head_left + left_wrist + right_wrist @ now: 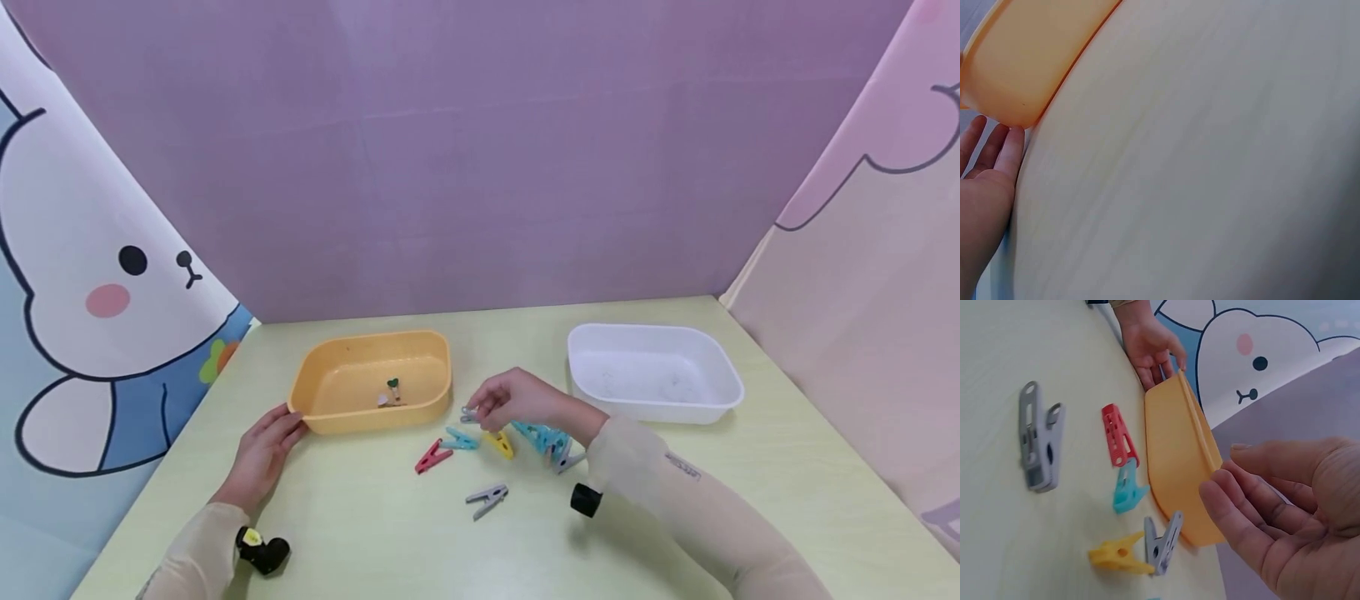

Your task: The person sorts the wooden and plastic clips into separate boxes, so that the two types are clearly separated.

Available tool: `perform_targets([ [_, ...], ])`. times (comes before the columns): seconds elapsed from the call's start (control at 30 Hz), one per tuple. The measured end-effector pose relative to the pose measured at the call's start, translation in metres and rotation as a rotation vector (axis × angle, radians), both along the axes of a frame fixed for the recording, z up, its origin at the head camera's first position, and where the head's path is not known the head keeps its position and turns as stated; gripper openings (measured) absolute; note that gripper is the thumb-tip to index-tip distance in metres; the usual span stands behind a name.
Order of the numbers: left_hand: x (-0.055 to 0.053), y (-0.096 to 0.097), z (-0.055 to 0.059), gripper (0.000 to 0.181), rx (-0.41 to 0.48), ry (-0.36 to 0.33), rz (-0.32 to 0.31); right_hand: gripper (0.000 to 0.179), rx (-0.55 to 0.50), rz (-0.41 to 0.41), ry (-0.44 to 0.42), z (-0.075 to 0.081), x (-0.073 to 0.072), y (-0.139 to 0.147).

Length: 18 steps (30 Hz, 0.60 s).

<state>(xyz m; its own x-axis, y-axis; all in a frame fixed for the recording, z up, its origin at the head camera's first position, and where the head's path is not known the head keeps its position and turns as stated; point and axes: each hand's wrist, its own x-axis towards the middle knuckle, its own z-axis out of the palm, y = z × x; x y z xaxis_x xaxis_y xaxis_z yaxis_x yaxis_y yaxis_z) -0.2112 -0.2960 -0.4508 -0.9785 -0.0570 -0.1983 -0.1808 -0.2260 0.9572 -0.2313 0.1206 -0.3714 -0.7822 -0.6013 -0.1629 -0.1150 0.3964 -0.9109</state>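
My left hand (262, 458) holds the near left corner of a yellow-orange plastic tub (416, 414), one digit at the rim and the other fingertips against the outer wall. Inside the tub lie small items, one with a green top (393, 383). Between the tubs, my right hand (517, 397) hovers with fingers loosely curved; nothing shows between them in the right wrist view. Just below its fingertips lies a grey clothespin (1163, 544), beside a yellow clothespin (498, 444). A blue clothespin (460, 439) and a red clothespin (433, 457) lie left of those.
A white tub (652, 410) stands at the right. Several blue clothespins (538, 435) and another grey clothespin (567, 458) lie under my right forearm. One more grey clothespin (488, 500) is nearer me. A purple panel (480, 167) rises behind the table (375, 533).
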Motion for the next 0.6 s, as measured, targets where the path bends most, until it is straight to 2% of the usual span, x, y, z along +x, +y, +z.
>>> perform_targets([
  [0.27,-0.001,0.001,0.000,0.055,0.009,-0.012,0.003,0.026,-0.022,0.064,-0.022,-0.015,0.007,0.023],
  [0.47,-0.001,0.001,0.002,0.058,0.002,-0.016,0.001,0.021,0.054,0.100,-0.012,-0.024,0.009,0.038],
  [0.6,-0.002,0.001,0.002,0.066,-0.007,-0.033,0.005,0.020,0.105,0.117,-0.006,-0.028,0.010,0.047],
])
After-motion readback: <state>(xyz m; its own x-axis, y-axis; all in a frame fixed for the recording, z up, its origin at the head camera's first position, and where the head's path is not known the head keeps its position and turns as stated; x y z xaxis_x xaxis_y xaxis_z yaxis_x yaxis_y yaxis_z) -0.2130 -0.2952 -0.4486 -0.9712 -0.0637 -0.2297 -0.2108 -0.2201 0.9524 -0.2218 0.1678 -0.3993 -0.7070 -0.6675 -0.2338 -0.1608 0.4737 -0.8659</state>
